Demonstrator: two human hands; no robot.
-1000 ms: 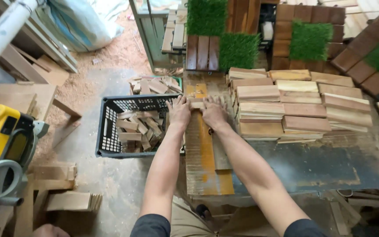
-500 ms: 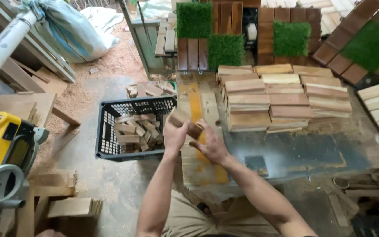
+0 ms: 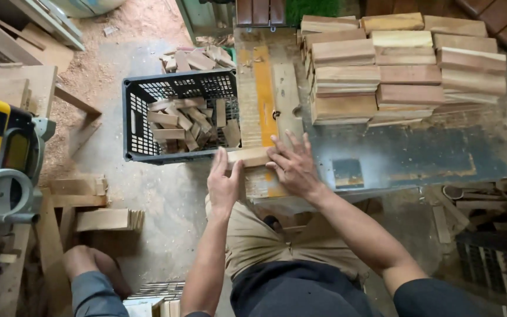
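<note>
Left hand: the left hand (image 3: 223,185) stands on edge against the near-left end of a short wooden block (image 3: 249,157), fingers (image 3: 218,161) together and straight, pressed to the wood, not curled round it.
Right hand: the right hand (image 3: 293,166) lies flat, fingers (image 3: 284,154) spread apart, fingertips resting on the block's right end.
Block: on the table (image 3: 406,155) at its near-left edge, between the two sets of fingertips, just this side of the black plastic crate (image 3: 133,117) of offcuts.
Beyond the fingers: stacks of cut boards (image 3: 382,64) stand well past the right fingertips.
Risk: the block is only pinched between flat hands at the table's edge; an uneven push could probably tip it off towards the lap or floor.
Risk two: rough sawn wood sliding under bare fingertips may well give a splinter.
Change: half a second ago the block was lifted and tilted in both hands; now it lies level on the table, nearer the body.
</note>
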